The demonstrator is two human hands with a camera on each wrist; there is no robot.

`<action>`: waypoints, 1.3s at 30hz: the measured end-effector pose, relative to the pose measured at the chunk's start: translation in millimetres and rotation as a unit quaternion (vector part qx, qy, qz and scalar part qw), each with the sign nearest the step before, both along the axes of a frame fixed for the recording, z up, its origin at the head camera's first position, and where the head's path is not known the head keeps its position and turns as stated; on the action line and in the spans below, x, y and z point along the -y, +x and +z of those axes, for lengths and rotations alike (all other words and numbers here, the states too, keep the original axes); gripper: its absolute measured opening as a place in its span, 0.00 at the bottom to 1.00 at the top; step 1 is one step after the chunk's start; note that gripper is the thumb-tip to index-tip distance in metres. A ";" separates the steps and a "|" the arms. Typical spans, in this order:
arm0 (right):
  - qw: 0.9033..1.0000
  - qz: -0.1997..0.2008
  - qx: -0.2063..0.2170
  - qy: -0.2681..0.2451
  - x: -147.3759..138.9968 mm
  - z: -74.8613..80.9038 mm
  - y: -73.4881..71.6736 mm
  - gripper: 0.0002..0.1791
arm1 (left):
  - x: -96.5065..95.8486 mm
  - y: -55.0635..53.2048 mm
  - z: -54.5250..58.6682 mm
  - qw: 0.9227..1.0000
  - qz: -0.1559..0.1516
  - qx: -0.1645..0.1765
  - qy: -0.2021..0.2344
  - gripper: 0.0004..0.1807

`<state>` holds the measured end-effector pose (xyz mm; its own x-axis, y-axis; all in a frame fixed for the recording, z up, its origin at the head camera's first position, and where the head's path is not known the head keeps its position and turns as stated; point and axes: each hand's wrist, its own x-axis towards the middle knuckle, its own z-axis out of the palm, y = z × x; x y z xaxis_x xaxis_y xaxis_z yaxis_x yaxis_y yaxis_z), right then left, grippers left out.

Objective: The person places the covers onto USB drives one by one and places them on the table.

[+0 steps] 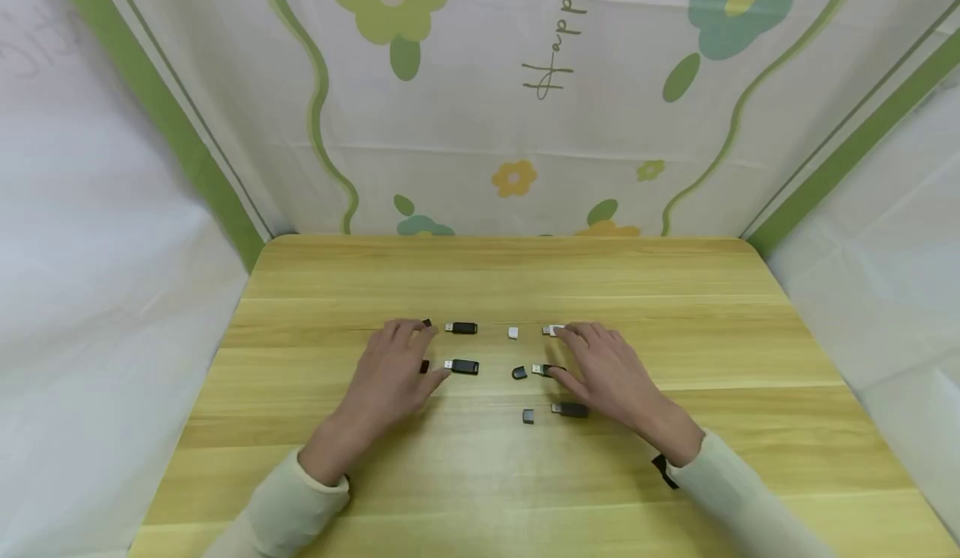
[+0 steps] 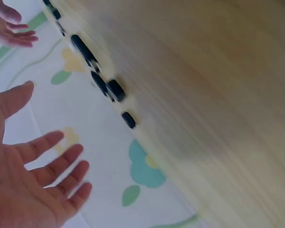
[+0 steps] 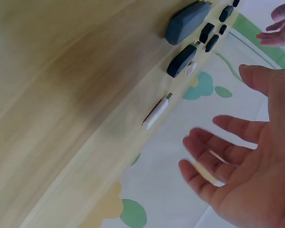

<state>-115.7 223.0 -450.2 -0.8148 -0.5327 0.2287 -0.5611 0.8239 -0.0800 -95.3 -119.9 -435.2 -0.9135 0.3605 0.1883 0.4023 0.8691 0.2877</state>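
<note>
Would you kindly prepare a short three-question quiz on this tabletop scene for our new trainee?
1. Multiple choice: in the head view, how many uncapped black, dark grey or white plastic USB sticks show on the light wood-grain rectangular table?
A) three
B) five
C) seven

2. True or false: the person's bare left hand and bare right hand both have their fingers open and grip nothing.

3. Fill in the blank: in the head view, the small white plastic cap lies to the ____ of the slim white plastic USB stick.

Key: 1. B; 2. True; 3. left
</note>
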 end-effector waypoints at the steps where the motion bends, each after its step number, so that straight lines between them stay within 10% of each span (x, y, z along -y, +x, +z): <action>1: 1.000 0.005 -0.005 0.001 -0.9 0.5 1.2 0.33 | -3.0 0.6 0.9 1.000 -0.009 -0.006 0.003 0.32; 21: 0.995 0.101 -0.012 0.024 -26.6 -1.9 26.5 0.20 | -64.9 12.5 -6.7 0.985 -0.148 -0.021 -0.081 0.16; 39: 0.991 0.119 0.047 0.036 -23.2 -6.5 31.4 0.16 | -108.3 14.2 -19.2 0.971 -0.167 0.034 -0.168 0.13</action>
<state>-84.3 246.2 -456.7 -0.6793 -0.7251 0.1130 -0.7338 0.6739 -0.0865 -81.1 -11.6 -454.4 -0.7408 0.6700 -0.0485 0.6683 0.7424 0.0473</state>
